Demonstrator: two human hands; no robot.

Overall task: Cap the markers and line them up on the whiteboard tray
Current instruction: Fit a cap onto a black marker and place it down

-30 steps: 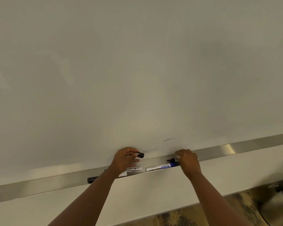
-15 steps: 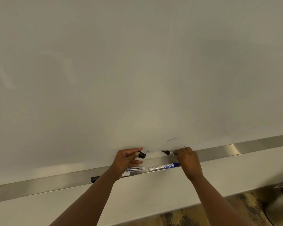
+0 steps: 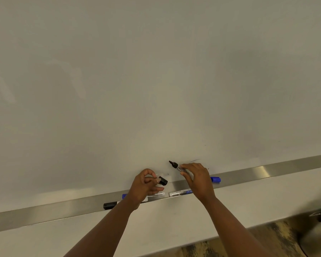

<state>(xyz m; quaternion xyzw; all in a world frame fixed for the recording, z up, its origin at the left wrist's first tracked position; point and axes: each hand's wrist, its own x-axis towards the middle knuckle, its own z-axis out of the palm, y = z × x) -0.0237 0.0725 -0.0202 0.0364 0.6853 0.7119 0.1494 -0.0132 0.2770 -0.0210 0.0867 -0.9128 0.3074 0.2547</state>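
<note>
Left hand [image 3: 145,186] pinches a black cap [image 3: 163,180] between thumb and fingers, above the tray [image 3: 267,171]; right hand [image 3: 198,179] fingers grip an uncapped black marker [image 3: 176,166], tip up-left, apart from the cap; blue-labelled marker [image 3: 180,193] lies on tray below the hands, another half hidden behind left hand, probably black-capped [image 3: 109,205]; blue cap [image 3: 215,179] beside right hand.

Dim, even light falls on the broad white whiteboard [image 3: 156,71] before me. Glare streaks its brushed metal tray [image 3: 263,170]; wide-angle bending curves the edges.
</note>
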